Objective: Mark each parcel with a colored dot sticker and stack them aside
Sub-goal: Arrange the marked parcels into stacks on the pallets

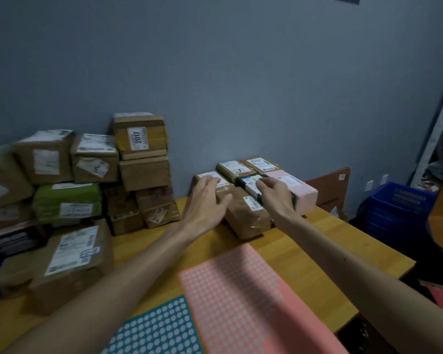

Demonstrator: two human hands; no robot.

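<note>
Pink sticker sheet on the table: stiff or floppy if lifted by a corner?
The pink sticker sheet looks thin and lies flat on the table, so it would probably droop. It seems light and might slide on the smooth wood, perhaps nudging the adjoining teal sheet.

Dim indoor light, soft overall blur, wide-angle bending at edges

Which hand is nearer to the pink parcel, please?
Right. The right hand is just left of the pink parcel; the left hand is farther left, on a brown parcel.
</note>
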